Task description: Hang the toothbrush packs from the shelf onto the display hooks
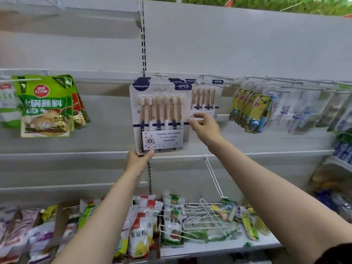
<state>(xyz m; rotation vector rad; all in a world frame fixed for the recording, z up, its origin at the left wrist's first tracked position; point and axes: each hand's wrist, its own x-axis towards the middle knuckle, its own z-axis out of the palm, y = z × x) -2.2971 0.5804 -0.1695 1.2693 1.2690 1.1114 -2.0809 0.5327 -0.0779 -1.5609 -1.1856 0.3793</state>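
Left hand pinching the bottom corner of the toothbrush packs, upright, long axis vertical, tops at the display hook; right hand level with mid-height, fingertips gripping the right edge, nearer the hook

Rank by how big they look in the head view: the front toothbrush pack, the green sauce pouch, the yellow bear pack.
1. front toothbrush pack
2. green sauce pouch
3. yellow bear pack
The first two look close in size, and nearness to the camera may skew this.
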